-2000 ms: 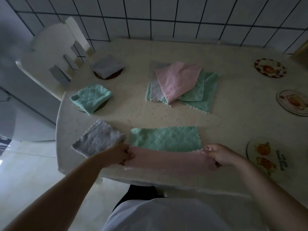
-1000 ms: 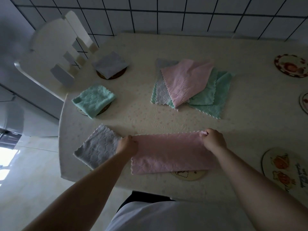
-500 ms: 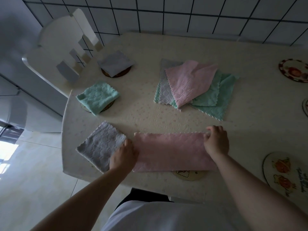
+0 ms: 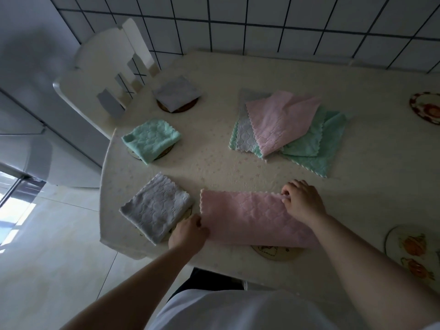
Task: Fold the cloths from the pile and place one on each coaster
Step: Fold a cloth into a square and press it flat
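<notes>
Fingers of the left hand (image 4: 188,233) curl onto the near left corner of the pink cloth (image 4: 252,222); whether they pinch it I cannot tell. Right hand (image 4: 301,201) pinches the far right corner, fingers bent over the edge. This cloth lies flat as a long strip between both hands, partly covering a coaster (image 4: 276,253), just beside a folded grey cloth (image 4: 156,207). Well beyond lies the pile (image 4: 290,129).
</notes>
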